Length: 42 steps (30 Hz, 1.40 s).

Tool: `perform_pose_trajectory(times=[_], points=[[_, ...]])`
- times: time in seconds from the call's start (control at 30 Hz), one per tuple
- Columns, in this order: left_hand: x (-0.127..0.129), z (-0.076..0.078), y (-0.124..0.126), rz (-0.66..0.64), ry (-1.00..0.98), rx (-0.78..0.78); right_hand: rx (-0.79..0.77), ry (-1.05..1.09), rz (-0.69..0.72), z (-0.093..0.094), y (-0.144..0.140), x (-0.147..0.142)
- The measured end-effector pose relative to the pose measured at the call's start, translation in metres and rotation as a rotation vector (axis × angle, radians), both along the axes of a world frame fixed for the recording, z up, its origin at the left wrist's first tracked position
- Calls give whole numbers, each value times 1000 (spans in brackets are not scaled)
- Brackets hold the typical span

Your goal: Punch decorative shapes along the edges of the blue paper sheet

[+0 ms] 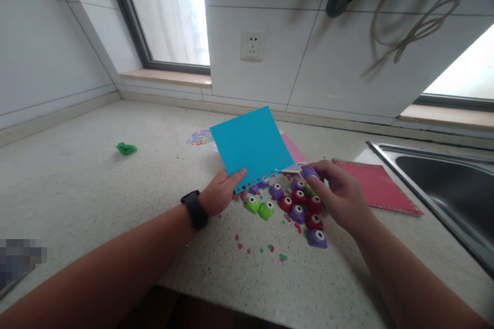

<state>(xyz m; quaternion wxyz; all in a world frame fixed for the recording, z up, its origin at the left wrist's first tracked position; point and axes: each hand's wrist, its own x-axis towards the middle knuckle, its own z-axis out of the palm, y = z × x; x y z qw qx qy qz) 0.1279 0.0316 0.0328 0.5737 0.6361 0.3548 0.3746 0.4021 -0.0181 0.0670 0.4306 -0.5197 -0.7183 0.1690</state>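
My left hand grips a blue sheet of paper by its lower left corner, thumb on top. A row of small punched holes runs along the sheet's near edge. Between the thumb and fingers of my right hand is a purple craft punch, close to the sheet's right corner. Below and between the hands stand several more small punches, among them a green punch, a red punch and a purple punch. Punched-out paper bits lie scattered on the counter.
Red paper with a punched border lies at the right, beside the metal sink. Pink paper lies behind the blue sheet. A pile of confetti and a crumpled green piece are on the counter at the left.
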Motion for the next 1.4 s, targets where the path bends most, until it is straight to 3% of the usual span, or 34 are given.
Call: perform_pose_trajectory(times=[0.27,0.57,0.9,1.03,1.17,1.3,1.4], points=[[-3,-3,7,-98,-74,23,104,-310,299,10,-6,-10],[-4,-8,10,-78,-67,24,49,-487,486,15,-12,-21],[-4,-6,11,-38,-53,4,-99,-603,564,19,-14,-27],[-5,-6,13,-7,-46,1,-60,-488,535,19,-10,-23],[-5,-4,12,11,-29,19,-50,-359,423,24,-4,-3],[-5,-5,12,21,-39,14,-251,-373,350,31,-4,28],[-5,-6,12,32,-18,11,-331,-442,384,34,-8,44]])
